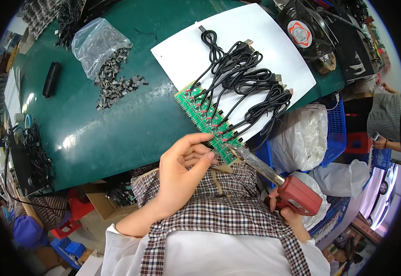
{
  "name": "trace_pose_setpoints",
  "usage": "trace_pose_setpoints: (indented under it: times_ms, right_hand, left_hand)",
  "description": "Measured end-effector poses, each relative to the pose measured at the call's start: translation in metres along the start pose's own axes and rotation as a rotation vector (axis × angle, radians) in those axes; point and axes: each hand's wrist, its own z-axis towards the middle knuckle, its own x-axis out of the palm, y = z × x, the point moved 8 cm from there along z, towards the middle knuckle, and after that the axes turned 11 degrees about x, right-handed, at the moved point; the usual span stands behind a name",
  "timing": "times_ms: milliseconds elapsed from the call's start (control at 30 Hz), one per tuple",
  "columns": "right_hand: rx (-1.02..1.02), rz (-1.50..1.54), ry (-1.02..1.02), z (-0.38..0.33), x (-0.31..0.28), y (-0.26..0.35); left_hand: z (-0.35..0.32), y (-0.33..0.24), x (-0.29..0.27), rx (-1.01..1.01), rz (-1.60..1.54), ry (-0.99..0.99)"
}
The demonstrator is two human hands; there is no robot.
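A green circuit-board panel (205, 120) lies at an angle at the table's near edge, with several coiled black USB cables (251, 80) running from it over a white sheet (177, 50). My left hand (182, 165) is at the panel's near left edge. Its index fingertip overlaps that edge, the thumb stands apart from it, and the other fingers curl loosely. My right hand (285, 209) is closed around the grip of a red soldering gun (299, 195). The gun's long metal front reaches left, its tip at the panel's near end by a wire joint; contact is unclear.
Small black-and-silver connectors (113, 83) lie heaped beside a clear plastic bag (97, 43) on the green table (140, 119). A black fan (304, 30) stands at the back right. Blue crates (335, 126) with plastic bags are at my right. Another person's hand (384, 143) shows far right.
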Motion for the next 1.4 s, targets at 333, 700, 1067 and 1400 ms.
trace_pose_setpoints:
  times_ms: [333, 700, 1067, 1400]
  right_hand:
    - [0.072, 0.147, -0.017, 0.004, 0.006, 0.006]
    - [0.104, 0.141, -0.048, 0.003, 0.003, 0.000]
    - [0.077, 0.047, -0.076, 0.001, -0.003, -0.005]
    - [0.115, -0.141, -0.059, 0.000, -0.012, -0.018]
  left_hand:
    - [0.005, 0.003, 0.004, 0.072, 0.012, -0.021]
    - [0.005, 0.005, 0.005, 0.126, 0.020, -0.061]
    - [0.005, 0.006, 0.005, 0.132, 0.005, -0.059]
    - [0.004, 0.005, 0.005, 0.134, 0.017, -0.059]
